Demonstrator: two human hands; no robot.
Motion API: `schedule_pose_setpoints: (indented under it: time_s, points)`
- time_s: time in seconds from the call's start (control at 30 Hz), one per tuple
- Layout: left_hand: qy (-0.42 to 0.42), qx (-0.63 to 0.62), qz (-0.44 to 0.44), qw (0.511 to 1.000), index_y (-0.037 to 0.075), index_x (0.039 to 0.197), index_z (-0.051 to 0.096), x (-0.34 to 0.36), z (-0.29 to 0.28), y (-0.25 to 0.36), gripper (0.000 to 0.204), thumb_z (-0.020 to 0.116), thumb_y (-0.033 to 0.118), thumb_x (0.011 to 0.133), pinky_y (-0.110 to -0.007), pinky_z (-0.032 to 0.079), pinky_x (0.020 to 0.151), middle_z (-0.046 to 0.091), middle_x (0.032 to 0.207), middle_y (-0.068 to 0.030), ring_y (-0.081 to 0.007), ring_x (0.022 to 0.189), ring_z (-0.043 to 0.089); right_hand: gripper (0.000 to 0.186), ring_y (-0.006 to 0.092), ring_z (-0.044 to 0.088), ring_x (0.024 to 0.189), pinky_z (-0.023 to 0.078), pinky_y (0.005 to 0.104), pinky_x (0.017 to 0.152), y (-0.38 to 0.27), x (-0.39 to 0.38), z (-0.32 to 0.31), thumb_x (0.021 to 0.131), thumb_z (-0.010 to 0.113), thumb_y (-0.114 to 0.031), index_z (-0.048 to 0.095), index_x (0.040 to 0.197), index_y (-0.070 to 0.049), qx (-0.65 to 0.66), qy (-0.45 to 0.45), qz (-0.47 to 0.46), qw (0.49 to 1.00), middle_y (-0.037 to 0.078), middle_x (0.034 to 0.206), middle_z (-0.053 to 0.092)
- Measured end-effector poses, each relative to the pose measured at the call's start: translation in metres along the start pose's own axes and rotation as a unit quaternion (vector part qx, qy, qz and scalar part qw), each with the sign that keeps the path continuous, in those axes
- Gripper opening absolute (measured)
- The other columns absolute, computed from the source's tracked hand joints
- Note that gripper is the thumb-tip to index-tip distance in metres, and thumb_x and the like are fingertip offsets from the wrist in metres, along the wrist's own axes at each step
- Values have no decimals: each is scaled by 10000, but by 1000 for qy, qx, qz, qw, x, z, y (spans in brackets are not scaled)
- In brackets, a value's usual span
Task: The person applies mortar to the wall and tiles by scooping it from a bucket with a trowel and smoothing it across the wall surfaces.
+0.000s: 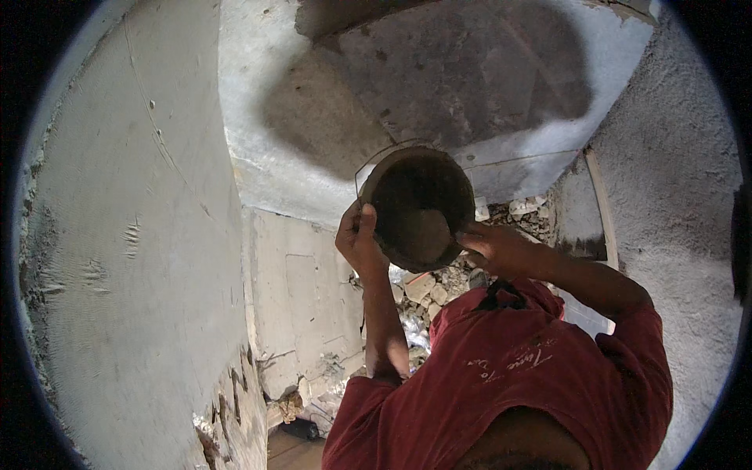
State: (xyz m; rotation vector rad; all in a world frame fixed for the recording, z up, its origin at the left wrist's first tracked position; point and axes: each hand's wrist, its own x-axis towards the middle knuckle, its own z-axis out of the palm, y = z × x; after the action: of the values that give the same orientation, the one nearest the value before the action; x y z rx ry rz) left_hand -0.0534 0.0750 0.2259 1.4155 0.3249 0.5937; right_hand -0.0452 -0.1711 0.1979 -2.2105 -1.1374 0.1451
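Note:
A dark round bucket (pixel 403 178) is raised in front of me, its mouth facing me. Its thin wire handle stands up along the far left of the rim. Low inside shows a lighter grey patch (pixel 431 235); I cannot tell whether it is material or the lit bottom. My left hand (pixel 363 244) grips the bucket's left side, thumb over the rim. My right hand (pixel 495 247) is closed on the lower right edge, with some fingers hidden.
A smooth grey wall (pixel 141 235) rises at left, a rough plastered wall (pixel 681 196) at right. Beyond the bucket is a pale slab surface (pixel 266 94) with a large dark shadow. Broken rubble (pixel 427 290) lies below, and a small black object (pixel 299 428) near the lower left.

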Motion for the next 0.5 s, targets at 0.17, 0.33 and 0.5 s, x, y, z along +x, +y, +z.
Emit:
schedule_pose_setpoints:
  time_s: [0.17, 0.33, 0.5]
  points:
    - [8, -14, -23, 1000, -53, 1055, 669, -2, -3, 3, 339, 731, 184, 820, -220, 390, 683, 592, 799, 1, -76, 722, 496, 346, 330, 628, 891, 543, 423, 703, 34, -10, -15, 835, 626, -185, 582, 1163, -84, -193, -114, 60, 973, 150, 1038, 572]
    - [-18, 31, 8, 999, -70, 1077, 641, -2, 18, 15, 435, 748, 252, 804, -264, 428, 720, 614, 849, -54, -129, 775, 542, 327, 305, 622, 903, 516, 426, 691, 51, -3, -26, 809, 591, -102, 601, 1135, -133, -145, 51, 61, 986, 96, 1047, 565]
    - [-13, 151, 8, 988, -15, 1025, 677, -10, 30, 19, 383, 733, 299, 811, -275, 393, 650, 589, 769, -10, -101, 711, 492, 327, 285, 590, 877, 491, 427, 749, 77, -7, -5, 810, 584, -192, 603, 1133, -147, -296, 29, 12, 955, 123, 1001, 561]
